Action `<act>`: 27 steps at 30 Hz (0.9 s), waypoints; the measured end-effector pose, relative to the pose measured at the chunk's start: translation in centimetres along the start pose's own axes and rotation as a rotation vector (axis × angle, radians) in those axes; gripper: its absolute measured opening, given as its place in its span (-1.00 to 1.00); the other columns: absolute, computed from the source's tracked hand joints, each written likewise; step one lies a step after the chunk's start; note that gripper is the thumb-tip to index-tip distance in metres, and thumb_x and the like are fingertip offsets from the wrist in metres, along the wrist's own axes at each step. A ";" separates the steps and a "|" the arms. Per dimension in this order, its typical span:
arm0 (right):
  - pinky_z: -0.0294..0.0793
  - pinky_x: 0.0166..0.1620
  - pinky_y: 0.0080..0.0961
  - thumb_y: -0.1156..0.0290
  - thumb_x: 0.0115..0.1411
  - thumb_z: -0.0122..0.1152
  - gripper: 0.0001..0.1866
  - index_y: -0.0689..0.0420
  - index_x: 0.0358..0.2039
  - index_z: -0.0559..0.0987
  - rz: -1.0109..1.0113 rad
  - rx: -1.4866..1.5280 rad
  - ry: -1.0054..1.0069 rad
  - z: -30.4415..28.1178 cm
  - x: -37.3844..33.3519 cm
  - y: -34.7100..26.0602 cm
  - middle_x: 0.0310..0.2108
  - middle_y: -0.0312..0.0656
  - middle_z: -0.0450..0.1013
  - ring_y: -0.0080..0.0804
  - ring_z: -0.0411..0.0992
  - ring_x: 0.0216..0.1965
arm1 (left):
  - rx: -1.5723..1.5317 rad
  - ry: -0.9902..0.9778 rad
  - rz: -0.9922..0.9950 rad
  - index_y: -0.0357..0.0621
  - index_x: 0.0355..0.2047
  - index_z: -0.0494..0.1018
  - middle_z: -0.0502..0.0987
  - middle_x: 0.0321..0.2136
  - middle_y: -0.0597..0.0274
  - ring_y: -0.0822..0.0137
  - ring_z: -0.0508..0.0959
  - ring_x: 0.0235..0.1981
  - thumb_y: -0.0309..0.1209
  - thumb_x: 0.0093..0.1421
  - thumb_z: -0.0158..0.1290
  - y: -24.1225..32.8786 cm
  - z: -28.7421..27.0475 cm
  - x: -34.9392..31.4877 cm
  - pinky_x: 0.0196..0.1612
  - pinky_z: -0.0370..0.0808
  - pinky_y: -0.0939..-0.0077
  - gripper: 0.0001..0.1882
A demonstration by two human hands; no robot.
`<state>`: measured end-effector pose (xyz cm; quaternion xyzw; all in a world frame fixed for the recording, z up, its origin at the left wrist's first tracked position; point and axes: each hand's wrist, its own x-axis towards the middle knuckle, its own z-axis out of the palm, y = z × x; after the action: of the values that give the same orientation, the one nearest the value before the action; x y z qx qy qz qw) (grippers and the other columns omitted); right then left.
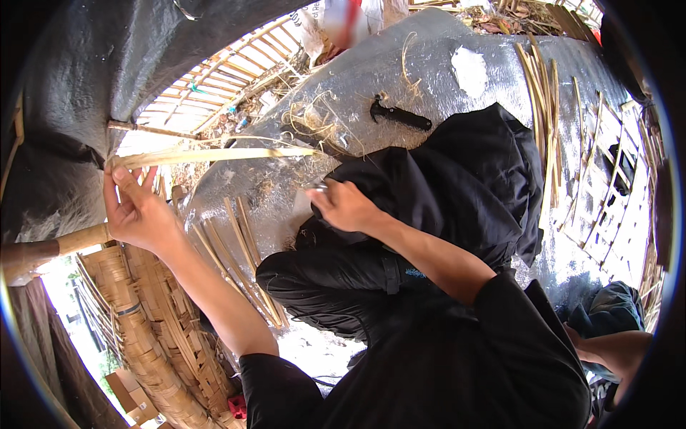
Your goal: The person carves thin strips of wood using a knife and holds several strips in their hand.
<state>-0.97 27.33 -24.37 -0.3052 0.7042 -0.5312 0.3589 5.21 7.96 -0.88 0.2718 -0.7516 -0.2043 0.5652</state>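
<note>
A long, pale bamboo strip (221,155) stretches almost level across the left half of the view. My left hand (139,211) is raised at the far left, pinching the strip's left end between thumb and fingers. My right hand (346,206) is closed just below the strip's right end, over my lap. Something small and shiny shows at its fingertips, but what it is I cannot make out. Curly bamboo shavings (314,121) lie on the grey sheet beyond my hands. A black tool with a hooked head (400,114) rests there too.
The shiny grey sheet (436,68) covers the floor. Bamboo strips (239,236) lie left of my legs; more strips (547,121) and an open bamboo lattice (604,175) are at right. Woven bamboo (146,322) stands lower left. Another person's arm (618,350) shows lower right.
</note>
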 end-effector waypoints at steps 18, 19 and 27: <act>0.53 -0.36 0.00 0.05 0.41 0.03 -0.46 0.39 -0.38 0.51 -0.077 -0.126 0.000 -0.2 0.7 2.6 -0.54 0.28 0.49 0.24 0.54 -0.47 | -0.022 0.024 -0.012 -0.59 0.08 0.42 0.61 -0.19 -0.22 0.11 0.69 -0.23 -0.30 0.36 0.15 -0.8 -0.3 -0.1 -0.22 0.76 0.37 -0.49; 0.57 -0.35 0.00 0.08 0.42 -0.01 -0.46 0.40 -0.39 0.51 0.075 -0.153 -0.099 -1.4 0.7 5.4 -0.53 0.27 0.50 0.24 0.55 -0.48 | -0.037 0.015 -0.011 -0.59 0.10 0.41 0.61 -0.18 -0.23 0.09 0.70 -0.23 -0.30 0.36 0.15 -1.1 -0.1 0.0 -0.23 0.76 0.37 -0.48; 0.61 -0.50 -0.21 0.04 0.47 -0.14 -0.37 0.48 -0.22 0.56 0.040 -0.263 -0.043 -1.8 -0.4 4.9 -0.52 0.26 0.54 0.02 0.54 -0.65 | 0.001 0.057 -0.033 -0.62 0.06 0.40 0.57 -0.10 -0.16 0.15 0.64 -0.12 -0.39 0.40 0.07 -1.3 -0.5 0.2 -0.05 0.73 0.30 -0.57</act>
<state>-2.50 29.80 -28.77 -0.3469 0.7658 -0.4203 0.3415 5.90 6.82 -1.43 0.2902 -0.7307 -0.2055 0.5827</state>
